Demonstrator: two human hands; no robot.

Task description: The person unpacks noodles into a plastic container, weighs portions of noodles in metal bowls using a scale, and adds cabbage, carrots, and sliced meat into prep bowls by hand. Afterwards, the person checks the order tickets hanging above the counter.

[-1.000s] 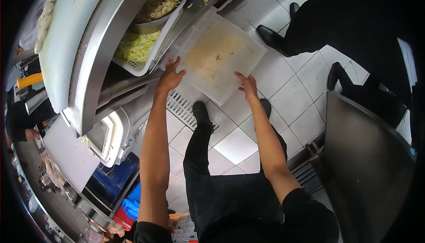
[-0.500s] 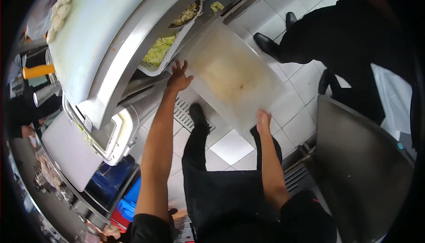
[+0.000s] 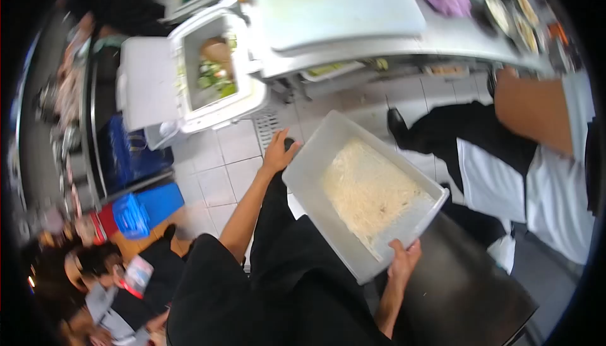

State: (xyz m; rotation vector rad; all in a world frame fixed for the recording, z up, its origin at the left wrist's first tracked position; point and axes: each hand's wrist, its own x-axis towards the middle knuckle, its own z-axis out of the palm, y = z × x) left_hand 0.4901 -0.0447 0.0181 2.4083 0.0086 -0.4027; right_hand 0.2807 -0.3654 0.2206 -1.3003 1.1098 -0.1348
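The plastic bin point(image 3: 317, 162) has moved away from the tabletop point(image 3: 457, 40), held above the floor point(image 3: 205, 185), its pale contents point(image 3: 366, 185) more plainly visible, right hand point(image 3: 403, 263) fingers clamped on its rim, left hand point(image 3: 276, 155) fingers apart, contact undetermined

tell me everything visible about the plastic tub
The plastic tub is rectangular, open-topped and translucent whitish. Pale material with dark specks covers much of its bottom. It is held diagonally, opening toward the camera, before the person's black clothing. The right hand grips its lower-right edge; left-hand contact is unclear.
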